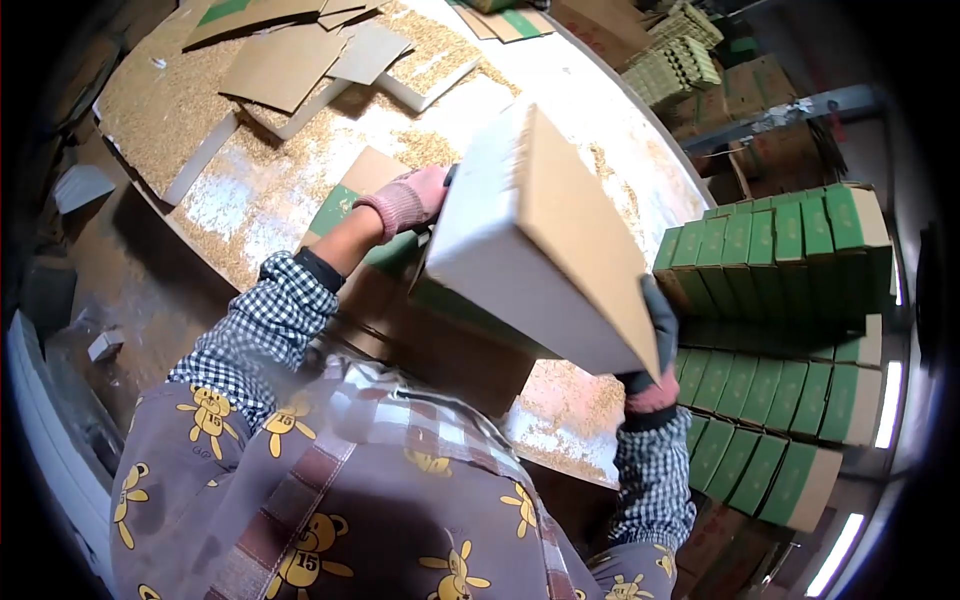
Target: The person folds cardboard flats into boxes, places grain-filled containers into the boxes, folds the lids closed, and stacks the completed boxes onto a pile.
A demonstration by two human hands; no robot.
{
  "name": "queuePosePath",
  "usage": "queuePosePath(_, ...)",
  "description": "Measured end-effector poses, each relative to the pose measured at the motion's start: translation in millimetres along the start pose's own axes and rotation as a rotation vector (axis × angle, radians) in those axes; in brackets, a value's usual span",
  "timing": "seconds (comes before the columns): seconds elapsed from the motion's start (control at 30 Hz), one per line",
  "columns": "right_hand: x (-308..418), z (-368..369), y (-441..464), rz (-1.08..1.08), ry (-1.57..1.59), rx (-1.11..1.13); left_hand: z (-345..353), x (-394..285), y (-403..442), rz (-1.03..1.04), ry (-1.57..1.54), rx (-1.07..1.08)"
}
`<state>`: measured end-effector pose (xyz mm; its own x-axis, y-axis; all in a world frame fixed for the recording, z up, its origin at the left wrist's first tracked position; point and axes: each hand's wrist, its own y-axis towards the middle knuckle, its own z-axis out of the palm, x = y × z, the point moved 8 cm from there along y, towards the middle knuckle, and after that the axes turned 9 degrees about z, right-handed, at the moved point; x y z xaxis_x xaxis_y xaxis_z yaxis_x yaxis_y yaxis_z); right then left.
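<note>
A box with white sides and a brown cardboard face (pixel 580 230) is held tilted above the table, between my two hands. My left hand (pixel 422 192), in a pink and dark glove, is closed at its left edge; its fingertips are partly hidden. On the opposite side, my right hand (pixel 660 330) grips the lower right edge, with its dark-coated fingers along the brown face. Beneath the box and my left wrist is a green and brown carton (pixel 335 208), mostly covered from view.
The round table (pixel 230 245) is strewn with golden flakes. Cardboard pieces (pixel 285 65) and white-edged panels lie at its far left. Green cartons (pixel 765 235) stand in stacked rows at the right. Egg trays (pixel 675 65) are piled at the back right.
</note>
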<state>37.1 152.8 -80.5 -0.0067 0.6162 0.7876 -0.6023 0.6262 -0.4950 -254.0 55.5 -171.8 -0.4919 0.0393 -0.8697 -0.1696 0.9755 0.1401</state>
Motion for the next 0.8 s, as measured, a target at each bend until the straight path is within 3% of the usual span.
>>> queuePosePath(0.1, -9.9, -2.3, 17.7, 0.054, -0.099, 0.069, -6.0, 14.1, -7.7, -0.067, -0.061, 0.039)
queuePosePath(0.2, -1.7, 2.9, 13.1, 0.162, -0.2, -0.014, -7.2, -1.6, -14.3, -0.055, -0.112, 0.059)
queuePosePath(0.33, 2.1, -6.0, 31.5, 0.301, -0.301, -0.033, 7.5, -5.7, -10.1, -0.034, 0.042, 0.174)
queuePosePath(0.4, 20.7, -24.6, 55.3, 0.185, -0.345, -0.044, 15.5, 2.1, -6.4, -0.107, -0.148, 0.165)
queuePosePath(0.47, 31.2, -8.6, 64.0, 0.265, -0.298, 0.078, 17.6, 9.1, -1.1, -0.118, -0.134, 0.192)
queuePosePath(0.53, 37.4, -14.6, 78.7, 0.25, -0.364, 0.125, 16.3, -1.0, 2.8, 0.036, 0.095, 0.178)
queuePosePath(0.57, 37.7, -21.6, 85.5, 0.232, -0.426, 0.091, 19.7, -1.2, -0.1, -0.132, -0.009, 0.238)
queuePosePath(0.6, 39.1, -28.0, 91.3, 0.209, -0.488, 0.057, 22.4, 2.7, 1.4, -0.134, -0.002, 0.247)
queuePosePath(0.67, 44.6, -23.1, 94.5, 0.194, -0.458, 0.076, 20.3, -13.2, 9.4, 0.018, -0.008, 0.196)
queuePosePath(0.7, 48.5, -18.5, 96.5, 0.188, -0.433, 0.099, 22.5, -6.9, 6.5, -0.087, -0.028, 0.254)
queuePosePath(0.8, 49.1, -9.2, 98.7, 0.244, -0.258, 0.187, 26.6, -8.8, 6.7, 0.01, 0.022, 0.297)
